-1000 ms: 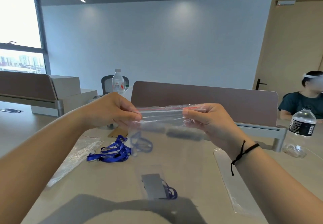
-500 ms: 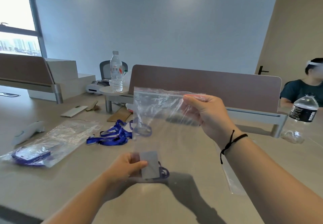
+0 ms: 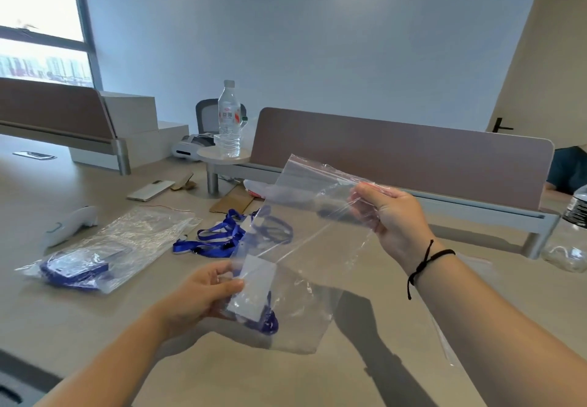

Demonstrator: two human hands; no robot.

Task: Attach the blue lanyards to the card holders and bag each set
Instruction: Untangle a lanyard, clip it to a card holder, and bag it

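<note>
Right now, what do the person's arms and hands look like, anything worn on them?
Both forearms are bare, with no sleeves in view and no gloves. The right hand has a thin black cord bracelet at the wrist, one loose end dangling. The left hand shows nothing worn.

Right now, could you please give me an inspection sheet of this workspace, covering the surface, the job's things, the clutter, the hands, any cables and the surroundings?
Surface: beige table, bare near the person.
Job's things: clear zip bag held up by its top edge; card holder with blue lanyard at the bag's lower part; loose lanyards on the table; filled bag lying flat at left.
Clutter: water bottle on a small round stand, white handheld device, phone, cardboard pieces.
Hands: left hand grips the card holder; right hand pinches the bag's top.
Cables: nothing seen.
Surroundings: brown desk divider, window, second person partly visible at right.
</note>
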